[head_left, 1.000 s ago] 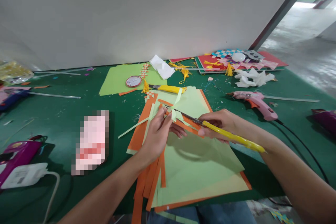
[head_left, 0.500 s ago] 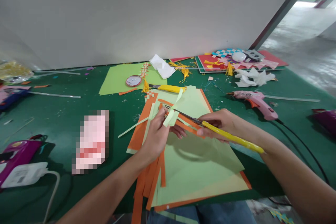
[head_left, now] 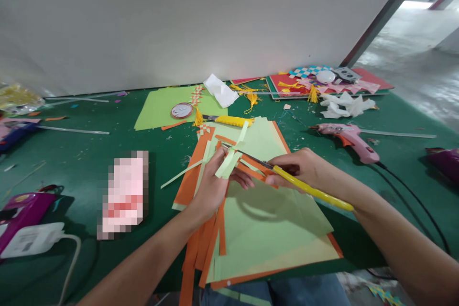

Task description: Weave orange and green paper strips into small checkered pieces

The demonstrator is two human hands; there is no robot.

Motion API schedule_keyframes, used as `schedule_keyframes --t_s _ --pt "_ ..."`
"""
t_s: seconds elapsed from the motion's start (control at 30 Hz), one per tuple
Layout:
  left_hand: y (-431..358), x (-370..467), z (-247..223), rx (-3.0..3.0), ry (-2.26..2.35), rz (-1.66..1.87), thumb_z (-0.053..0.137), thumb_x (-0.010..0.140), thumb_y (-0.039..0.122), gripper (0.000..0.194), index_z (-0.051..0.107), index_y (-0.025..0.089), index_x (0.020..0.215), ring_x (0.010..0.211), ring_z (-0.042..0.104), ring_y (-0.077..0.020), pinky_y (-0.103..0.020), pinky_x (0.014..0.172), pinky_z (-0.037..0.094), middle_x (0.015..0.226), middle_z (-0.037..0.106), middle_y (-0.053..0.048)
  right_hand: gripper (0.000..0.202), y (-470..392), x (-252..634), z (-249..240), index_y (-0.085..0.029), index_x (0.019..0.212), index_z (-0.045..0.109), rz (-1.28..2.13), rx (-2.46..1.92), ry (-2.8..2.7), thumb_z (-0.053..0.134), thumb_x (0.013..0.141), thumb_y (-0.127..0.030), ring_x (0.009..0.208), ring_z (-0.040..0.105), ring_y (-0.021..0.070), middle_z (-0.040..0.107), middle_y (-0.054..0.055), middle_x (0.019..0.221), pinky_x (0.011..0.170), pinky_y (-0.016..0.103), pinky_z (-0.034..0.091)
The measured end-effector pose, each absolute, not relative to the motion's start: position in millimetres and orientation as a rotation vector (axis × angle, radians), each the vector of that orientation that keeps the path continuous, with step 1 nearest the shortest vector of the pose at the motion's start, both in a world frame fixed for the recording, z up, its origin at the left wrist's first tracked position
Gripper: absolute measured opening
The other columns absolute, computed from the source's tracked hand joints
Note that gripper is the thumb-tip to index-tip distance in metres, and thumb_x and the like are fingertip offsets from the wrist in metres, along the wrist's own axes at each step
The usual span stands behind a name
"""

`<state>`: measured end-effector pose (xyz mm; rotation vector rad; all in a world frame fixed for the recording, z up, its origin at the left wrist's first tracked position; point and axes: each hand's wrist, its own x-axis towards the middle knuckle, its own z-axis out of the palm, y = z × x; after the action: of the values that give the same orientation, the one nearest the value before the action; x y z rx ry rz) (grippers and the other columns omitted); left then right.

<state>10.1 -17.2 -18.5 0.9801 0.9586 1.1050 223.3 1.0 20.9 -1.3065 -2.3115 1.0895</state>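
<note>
My left hand (head_left: pixel 212 184) pinches a small weave of pale green paper strips (head_left: pixel 228 163) and orange paper strips (head_left: pixel 247 168) above the paper stack. Closed around yellow-handled scissors (head_left: pixel 311 189), my right hand (head_left: pixel 303 167) also has its fingertips at the right end of an orange strip. The scissors are seen nearly edge-on, and their thin metal blades (head_left: pixel 253 158) reach left across the strips to my left fingertips. Below both hands lie pale green sheets (head_left: pixel 272 224) with orange sheets under them. Loose orange strips (head_left: pixel 190 258) lie along the stack's left side.
A yellow utility knife (head_left: pixel 234 121) lies behind the stack, near a round tin (head_left: pixel 181 110) and a white tissue (head_left: pixel 221 91). On the right is a pink glue gun (head_left: pixel 353 141) with a trailing cord. A purple glue gun (head_left: pixel 27 213) and white plug block (head_left: pixel 34 240) are at left.
The pale green strip end by my left thumb has swung down and left. My right hand and the scissors have shifted slightly left. The paper stack has stayed in place.
</note>
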Motion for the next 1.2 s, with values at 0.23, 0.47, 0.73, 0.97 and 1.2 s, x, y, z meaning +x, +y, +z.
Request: schedule_keyframes --t_s 0.23,0.47,0.73,0.97,1.2 --pt "-17.5 9.4 -20.7 1.029 0.926 1.125 0.054 0.09 0.036 0.017 0.05 0.02 0.084 0.062 0.069 -0.017 -0.025 0.056 0.051 0.068 0.07 -0.002 0.029 -0.5 222.3 20.5 -0.016 0.071 0.06 0.89 -1.305 -2.41 0.06 0.084 -0.042 0.061 0.02 0.0109 0.029 -0.006 0.061 0.048 0.02 0.023" --pt "-16.2 10.2 -18.7 1.011 0.971 1.098 0.057 0.088 0.034 0.017 0.051 0.02 0.083 0.06 0.069 -0.0186 -0.025 0.053 0.05 0.061 0.067 -0.001 0.033 -0.9 220.9 20.0 -0.015 0.071 0.062 0.786 -1.286 -2.446 0.058 0.085 -0.045 0.062 0.02 0.012 0.032 -0.006 0.059 0.049 0.02 0.024" --pt "-16.6 11.7 -11.3 0.976 0.992 1.078 0.057 0.088 0.038 0.026 0.041 0.021 0.077 0.051 0.065 -0.0145 -0.023 0.048 0.048 0.057 0.055 0.006 0.041 3.5 221.5 10.1 -0.015 0.076 0.067 0.64 -1.377 -2.376 0.055 0.085 -0.053 0.055 0.025 0.0099 0.04 -0.005 0.054 0.047 0.021 0.026" --pt "-14.5 8.4 -8.2 1.115 1.086 1.088 0.062 0.085 0.038 0.023 0.053 0.018 0.076 0.055 0.057 -0.0085 -0.019 0.051 0.044 0.065 0.054 0.004 0.035 16.3 232.9 10.2 -0.019 0.096 0.065 0.407 -1.547 -2.265 0.056 0.084 -0.051 0.054 0.045 0.0118 0.059 -0.001 0.065 0.053 0.023 0.036" --pt "-11.4 4.7 -6.1 1.102 1.059 1.139 0.068 0.081 0.034 0.023 0.055 0.018 0.071 0.055 0.048 -0.0076 -0.02 0.051 0.038 0.061 0.052 0.004 0.046 19.9 239.1 -13.9 -0.021 0.127 0.052 0.431 -1.429 -2.489 0.051 0.081 -0.016 0.096 0.062 0.0239 0.065 0.011 0.112 0.079 0.033 0.047"
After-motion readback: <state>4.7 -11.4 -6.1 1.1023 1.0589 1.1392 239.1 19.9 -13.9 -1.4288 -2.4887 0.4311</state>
